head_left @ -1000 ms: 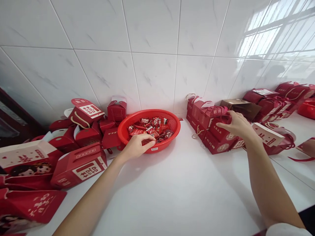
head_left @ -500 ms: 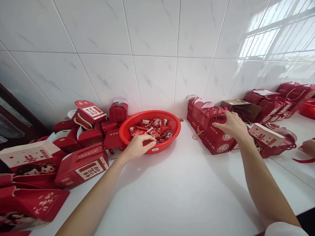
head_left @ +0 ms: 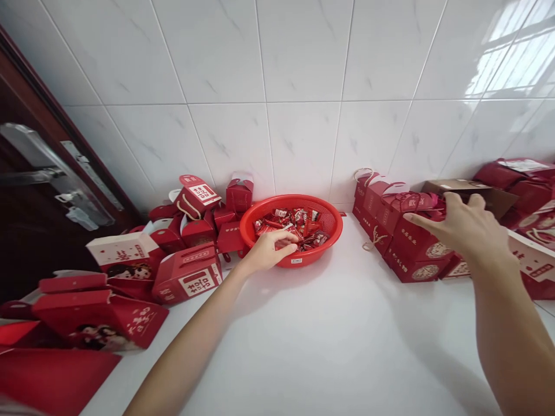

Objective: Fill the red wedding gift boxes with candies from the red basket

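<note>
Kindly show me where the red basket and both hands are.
Red basket (head_left: 333, 221): head view, right inner wall.
Left hand (head_left: 267, 252): head view, back of hand.
Right hand (head_left: 470, 231): head view, back of hand.

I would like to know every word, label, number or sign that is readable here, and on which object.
"囍": panelled box by the basin
"囍": rope-handled box, behind it
"大喜的日子": photo-printed box, far left
"歡喜": flap on the right-side stack
Too small or blurred: white sticker, candy wrappers, other lettering.

A dark door (head_left: 34, 248) stands beside the tiled wall (head_left: 303, 58).
</note>
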The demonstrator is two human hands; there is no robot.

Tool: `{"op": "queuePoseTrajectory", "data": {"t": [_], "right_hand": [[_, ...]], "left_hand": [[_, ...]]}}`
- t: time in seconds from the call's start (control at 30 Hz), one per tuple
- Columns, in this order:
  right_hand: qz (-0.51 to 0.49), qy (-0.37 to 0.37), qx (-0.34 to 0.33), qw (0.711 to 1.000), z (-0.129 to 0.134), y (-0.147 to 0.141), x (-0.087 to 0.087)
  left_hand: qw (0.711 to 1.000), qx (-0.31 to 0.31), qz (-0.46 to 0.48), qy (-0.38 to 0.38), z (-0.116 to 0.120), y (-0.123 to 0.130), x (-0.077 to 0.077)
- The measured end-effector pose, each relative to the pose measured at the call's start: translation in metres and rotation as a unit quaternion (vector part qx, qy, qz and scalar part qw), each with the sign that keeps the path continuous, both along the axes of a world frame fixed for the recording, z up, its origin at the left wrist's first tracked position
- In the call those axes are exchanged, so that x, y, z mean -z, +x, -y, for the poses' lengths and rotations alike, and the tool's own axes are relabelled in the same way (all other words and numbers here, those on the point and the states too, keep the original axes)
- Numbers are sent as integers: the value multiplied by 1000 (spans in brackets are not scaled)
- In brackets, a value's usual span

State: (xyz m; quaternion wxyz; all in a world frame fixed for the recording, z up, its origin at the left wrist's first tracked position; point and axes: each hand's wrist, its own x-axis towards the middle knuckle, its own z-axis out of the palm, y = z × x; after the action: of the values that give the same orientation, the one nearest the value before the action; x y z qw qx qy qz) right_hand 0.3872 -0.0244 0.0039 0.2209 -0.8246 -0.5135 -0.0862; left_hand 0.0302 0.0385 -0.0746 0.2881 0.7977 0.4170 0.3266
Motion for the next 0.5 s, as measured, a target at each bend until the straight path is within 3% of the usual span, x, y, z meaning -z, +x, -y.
{"op": "queuePoseTrajectory", "data": {"t": [0.1, 0.23, 0.33, 0.4, 0.5], "right_hand": [[19, 62, -29, 997, 11, -8, -8], [24, 131, -132, 982, 26, -30, -19], [1, 156, -202, 967, 29, -56, -22], [-13, 163, -252, 954, 28, -75, -20], [-18, 155, -338, 928, 25, -102, -14]], "left_hand": [[1000, -7, -8, 17, 1, -23, -22], [978, -154, -126, 58, 8, -89, -58], [923, -253, -286, -42, 16, -135, -71], [894, -254, -348, -123, 20, -152, -71], [875, -234, -379, -189, 19, -157, -66]]}}
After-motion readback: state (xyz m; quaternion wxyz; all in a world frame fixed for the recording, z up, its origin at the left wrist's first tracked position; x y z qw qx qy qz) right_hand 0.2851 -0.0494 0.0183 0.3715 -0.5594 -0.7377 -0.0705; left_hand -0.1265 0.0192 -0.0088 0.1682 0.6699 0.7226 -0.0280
